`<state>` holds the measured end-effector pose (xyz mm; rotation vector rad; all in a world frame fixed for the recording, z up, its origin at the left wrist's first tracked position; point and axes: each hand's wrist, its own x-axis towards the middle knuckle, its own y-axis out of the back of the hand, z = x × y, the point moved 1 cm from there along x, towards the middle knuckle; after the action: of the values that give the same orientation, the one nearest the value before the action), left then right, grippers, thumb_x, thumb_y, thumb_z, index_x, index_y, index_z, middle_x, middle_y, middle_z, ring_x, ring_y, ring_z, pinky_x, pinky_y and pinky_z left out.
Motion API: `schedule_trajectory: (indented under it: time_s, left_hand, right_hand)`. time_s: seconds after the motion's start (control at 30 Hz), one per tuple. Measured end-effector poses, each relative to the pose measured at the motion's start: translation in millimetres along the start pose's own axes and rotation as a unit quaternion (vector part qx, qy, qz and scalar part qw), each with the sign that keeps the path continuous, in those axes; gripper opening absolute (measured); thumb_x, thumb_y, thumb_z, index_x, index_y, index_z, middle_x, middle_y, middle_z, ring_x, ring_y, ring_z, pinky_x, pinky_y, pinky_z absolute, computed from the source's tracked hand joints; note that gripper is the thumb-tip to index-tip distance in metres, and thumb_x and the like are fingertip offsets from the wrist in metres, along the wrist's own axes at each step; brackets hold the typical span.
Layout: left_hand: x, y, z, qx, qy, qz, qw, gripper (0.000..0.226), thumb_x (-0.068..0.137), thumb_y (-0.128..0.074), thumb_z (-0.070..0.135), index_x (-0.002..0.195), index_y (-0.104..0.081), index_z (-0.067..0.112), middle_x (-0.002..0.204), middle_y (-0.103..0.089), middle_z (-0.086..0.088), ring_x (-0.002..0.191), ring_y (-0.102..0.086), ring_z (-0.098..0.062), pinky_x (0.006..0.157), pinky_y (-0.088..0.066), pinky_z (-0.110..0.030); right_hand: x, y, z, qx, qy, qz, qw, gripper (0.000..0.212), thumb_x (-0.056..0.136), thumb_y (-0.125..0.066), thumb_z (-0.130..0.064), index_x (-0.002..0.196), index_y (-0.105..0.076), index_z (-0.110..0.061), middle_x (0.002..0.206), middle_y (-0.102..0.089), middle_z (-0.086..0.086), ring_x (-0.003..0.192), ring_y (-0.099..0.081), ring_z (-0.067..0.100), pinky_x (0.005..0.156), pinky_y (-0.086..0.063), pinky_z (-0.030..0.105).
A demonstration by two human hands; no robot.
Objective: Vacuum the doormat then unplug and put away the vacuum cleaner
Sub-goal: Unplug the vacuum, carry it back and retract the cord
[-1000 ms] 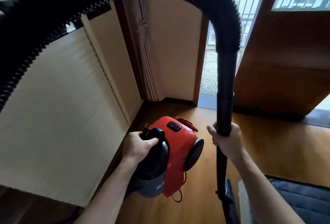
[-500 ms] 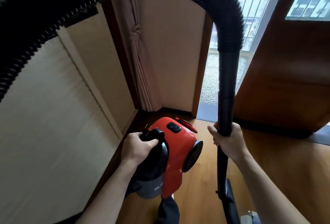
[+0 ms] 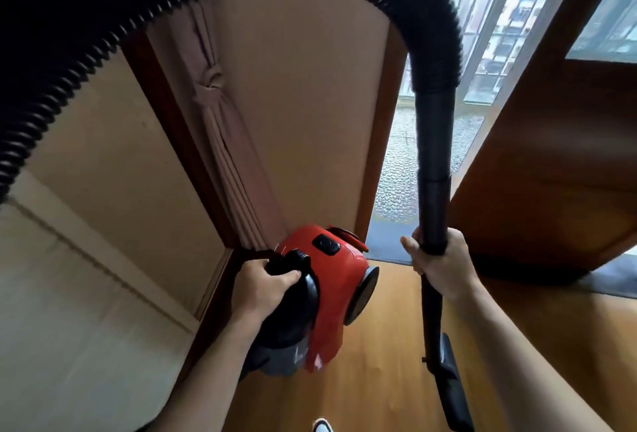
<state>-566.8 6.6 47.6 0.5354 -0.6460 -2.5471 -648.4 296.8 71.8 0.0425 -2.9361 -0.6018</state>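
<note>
A red and black canister vacuum cleaner [image 3: 327,280] hangs off the floor, carried by its black top handle in my left hand [image 3: 262,288]. My right hand [image 3: 444,266] grips the black rigid wand [image 3: 433,169] upright, just right of the canister. The ribbed black hose [image 3: 103,14] arches from the wand's top across the upper view to the left. The black floor nozzle [image 3: 451,383] hangs at the wand's lower end above the wooden floor. The doormat is out of view.
A beige wall [image 3: 86,311] runs along the left, meeting a tied curtain [image 3: 220,142] in the corner ahead. An open wooden door [image 3: 551,162] stands at the right beside a doorway with pebbled ground [image 3: 400,169]. A shoe tip [image 3: 322,426] shows at the bottom.
I have moved closer to the corner with the curtain, carrying the vacuum along. The dark mat at lower right has dropped out of view. Both grips are unchanged.
</note>
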Motion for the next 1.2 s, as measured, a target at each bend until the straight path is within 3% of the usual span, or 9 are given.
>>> schedule_trajectory:
  time_s: [0.13,0.33,0.57,0.63,0.77,0.9,0.97,1.03,1.2]
  left_hand:
    - [49,-4,24,0.013,-0.006,0.003,1.0,0.031,0.066,-0.087,0.026,0.048,-0.065,0.017,0.043,-0.059,0.009,0.053,-0.066,-0.017,0.052,-0.047,-0.03]
    - [114,-20,45,0.03,-0.006,0.009,0.999,0.029,0.067,-0.087,0.028,0.053,-0.067,0.013,0.049,-0.066,0.004,0.055,-0.068,-0.015,0.053,-0.05,-0.033]
    - [187,-36,66,0.061,-0.01,-0.009,0.998,0.029,0.066,-0.083,0.036,0.063,-0.072,0.009,0.061,-0.071,-0.005,0.058,-0.07,-0.019,0.057,-0.055,-0.045]
    - [204,-37,73,0.077,-0.01,-0.017,0.997,0.027,0.066,-0.081,0.037,0.058,-0.07,0.014,0.055,-0.068,0.001,0.053,-0.067,-0.015,0.052,-0.052,-0.04]
    - [233,-39,79,0.09,-0.019,-0.013,0.996,0.038,0.074,-0.083,0.025,0.045,-0.059,0.021,0.042,-0.056,0.013,0.041,-0.053,0.0,0.041,-0.033,-0.013]
    - [259,-41,66,0.079,-0.014,-0.021,0.997,0.036,0.073,-0.081,0.026,0.046,-0.06,0.016,0.044,-0.057,0.005,0.042,-0.053,-0.003,0.043,-0.034,-0.018]
    - [271,-39,57,0.085,-0.021,-0.024,0.996,0.034,0.068,-0.078,0.035,0.052,-0.063,0.009,0.051,-0.061,-0.005,0.046,-0.056,-0.01,0.047,-0.037,-0.027]
    - [283,-38,48,0.093,-0.022,-0.035,0.995,0.036,0.068,-0.077,0.036,0.055,-0.063,0.006,0.054,-0.063,-0.008,0.046,-0.055,-0.01,0.046,-0.036,-0.027]
    - [310,-35,18,0.11,-0.025,-0.087,0.99,0.033,0.075,-0.079,0.024,0.05,-0.06,0.013,0.046,-0.057,0.002,0.043,-0.052,-0.004,0.043,-0.035,-0.019]
  right_hand:
    - [49,-9,1,0.005,0.0,-0.009,1.0,0.028,0.09,-0.075,-0.007,0.069,-0.059,0.003,0.056,-0.056,0.021,0.048,-0.055,0.037,0.054,-0.052,0.057]
    - [122,-26,13,0.039,-0.017,-0.016,0.999,0.03,0.09,-0.075,-0.009,0.069,-0.055,-0.001,0.059,-0.05,0.028,0.052,-0.051,0.048,0.053,-0.048,0.061]
    - [207,-54,45,0.047,-0.049,-0.05,0.996,0.045,0.072,-0.072,-0.052,0.07,-0.056,-0.01,0.057,-0.055,0.021,0.055,-0.055,0.045,0.056,-0.05,0.06]
    - [227,-63,46,0.059,-0.047,-0.065,0.995,0.044,0.075,-0.074,-0.046,0.069,-0.055,-0.007,0.056,-0.053,0.019,0.05,-0.052,0.039,0.052,-0.049,0.055]
    - [262,-78,51,0.076,-0.06,-0.08,0.992,0.031,0.09,-0.076,-0.01,0.066,-0.057,-0.004,0.052,-0.053,0.005,0.047,-0.051,0.021,0.054,-0.045,0.041]
    - [279,-96,53,0.08,-0.064,-0.1,0.99,0.034,0.091,-0.073,-0.005,0.064,-0.054,-0.013,0.051,-0.052,0.0,0.046,-0.051,0.015,0.051,-0.045,0.035]
    - [283,-107,55,0.075,-0.06,-0.101,0.99,0.035,0.091,-0.073,-0.006,0.063,-0.052,-0.012,0.053,-0.052,0.005,0.047,-0.051,0.014,0.05,-0.045,0.033]
    - [285,-119,60,0.07,-0.066,-0.097,0.991,0.033,0.091,-0.073,-0.007,0.065,-0.054,-0.008,0.056,-0.052,0.009,0.048,-0.051,0.015,0.052,-0.045,0.034]
    - [276,-149,74,0.044,-0.08,-0.077,0.993,0.026,0.091,-0.074,-0.009,0.071,-0.059,-0.003,0.059,-0.056,0.014,0.051,-0.055,0.017,0.055,-0.049,0.037]
